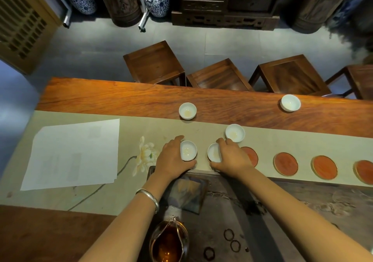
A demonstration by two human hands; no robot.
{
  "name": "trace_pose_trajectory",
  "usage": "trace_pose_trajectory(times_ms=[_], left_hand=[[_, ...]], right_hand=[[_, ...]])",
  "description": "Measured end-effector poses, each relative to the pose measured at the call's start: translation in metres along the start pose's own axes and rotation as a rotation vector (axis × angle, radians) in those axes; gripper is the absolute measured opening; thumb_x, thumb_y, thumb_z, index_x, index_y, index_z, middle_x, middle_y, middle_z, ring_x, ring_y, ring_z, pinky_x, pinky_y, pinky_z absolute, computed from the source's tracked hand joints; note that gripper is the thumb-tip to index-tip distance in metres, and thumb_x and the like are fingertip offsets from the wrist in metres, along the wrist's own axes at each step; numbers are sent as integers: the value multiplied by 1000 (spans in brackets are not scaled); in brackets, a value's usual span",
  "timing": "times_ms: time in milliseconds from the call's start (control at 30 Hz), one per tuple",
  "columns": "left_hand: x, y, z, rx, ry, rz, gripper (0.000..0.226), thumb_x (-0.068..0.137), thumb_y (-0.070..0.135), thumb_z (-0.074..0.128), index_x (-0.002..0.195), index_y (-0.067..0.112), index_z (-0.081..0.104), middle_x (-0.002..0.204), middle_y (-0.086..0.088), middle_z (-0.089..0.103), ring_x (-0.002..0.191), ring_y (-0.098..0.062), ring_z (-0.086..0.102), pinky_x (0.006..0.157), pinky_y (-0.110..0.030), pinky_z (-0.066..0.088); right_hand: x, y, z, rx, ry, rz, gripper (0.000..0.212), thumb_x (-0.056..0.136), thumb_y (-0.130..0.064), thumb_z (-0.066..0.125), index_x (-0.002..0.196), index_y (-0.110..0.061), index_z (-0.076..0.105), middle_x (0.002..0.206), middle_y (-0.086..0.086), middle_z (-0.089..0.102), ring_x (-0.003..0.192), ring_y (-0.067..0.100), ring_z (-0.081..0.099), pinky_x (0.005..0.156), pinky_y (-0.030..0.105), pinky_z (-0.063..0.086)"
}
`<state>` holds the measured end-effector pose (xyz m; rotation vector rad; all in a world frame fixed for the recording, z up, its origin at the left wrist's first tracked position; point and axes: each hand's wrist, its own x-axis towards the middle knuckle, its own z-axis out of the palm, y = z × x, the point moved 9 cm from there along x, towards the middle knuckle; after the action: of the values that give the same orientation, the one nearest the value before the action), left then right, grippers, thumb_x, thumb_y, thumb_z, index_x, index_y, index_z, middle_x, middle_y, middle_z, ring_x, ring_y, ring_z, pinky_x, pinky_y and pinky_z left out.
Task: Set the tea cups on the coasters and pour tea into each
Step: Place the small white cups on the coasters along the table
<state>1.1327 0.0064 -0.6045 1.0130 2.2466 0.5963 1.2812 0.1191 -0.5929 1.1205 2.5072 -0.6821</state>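
Head view: the left hand (171, 159) is curling thumb and fingers round a small white glazed porcelain cup (188, 150); the right hand (230, 157) is gripping a second such cup (214, 153). Both cups are sitting on the beige cloth runner (129, 132), seemingly over coasters. Four round red wooden coasters, e.g. (285, 163), are lying bare to the right. Judgement: centre each cup before letting go. An amber-filled glass pitcher (169, 241) is waiting near the body.
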Motion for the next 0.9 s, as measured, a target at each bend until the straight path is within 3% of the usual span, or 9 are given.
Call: trace_pose_trajectory(times_ms=[133, 300, 467, 633, 733, 900], left_hand=[[1, 1, 0, 35, 2, 29, 86, 62, 49, 80, 135, 21, 45, 130, -3, 56, 121, -27, 51, 91, -36, 45], [6, 6, -13, -13, 83, 13, 88, 65, 63, 74, 137, 23, 44, 131, 0, 56, 121, -20, 51, 90, -34, 45], [30, 27, -37, -3, 167, 127, 56, 88, 44, 62, 133, 14, 48, 129, -7, 58, 120, -24, 54, 92, -35, 46], [63, 41, -50, 54, 174, 126, 59, 83, 33, 70, 135, 17, 47, 133, -5, 55, 121, -23, 53, 88, -33, 46], [85, 46, -54, 84, 160, 140, 56, 77, 32, 75, 126, 18, 51, 124, -5, 58, 114, -24, 54, 79, -29, 43], [113, 43, -51, 245, 134, 154, 58, 72, 41, 77, 118, 19, 49, 120, -6, 57, 107, -26, 52, 83, -38, 50]], right_hand=[[-1, 2, -1, -13, -2, -5, 64, 83, -42, 69, 133, -13, 43, 129, 14, 51, 115, 32, 54, 76, 38, 50], [-7, 3, -22, 50, 115, -10, 79, 82, -63, 65, 137, -13, 42, 129, 11, 51, 119, 29, 52, 82, 40, 51], [0, 19, -62, 64, 230, 15, 62, 93, -52, 58, 134, -7, 46, 131, 15, 51, 120, 33, 50, 88, 41, 49], [15, 40, -81, 4, 204, 50, 57, 90, -46, 65, 127, -7, 46, 127, 17, 51, 116, 34, 52, 85, 40, 48], [20, 51, -80, -18, 144, 64, 62, 86, -47, 68, 128, -8, 44, 128, 17, 50, 116, 35, 53, 86, 39, 48], [26, 62, -67, -63, 87, 66, 70, 78, -51, 74, 128, -13, 43, 127, 13, 49, 115, 31, 52, 83, 37, 48]])
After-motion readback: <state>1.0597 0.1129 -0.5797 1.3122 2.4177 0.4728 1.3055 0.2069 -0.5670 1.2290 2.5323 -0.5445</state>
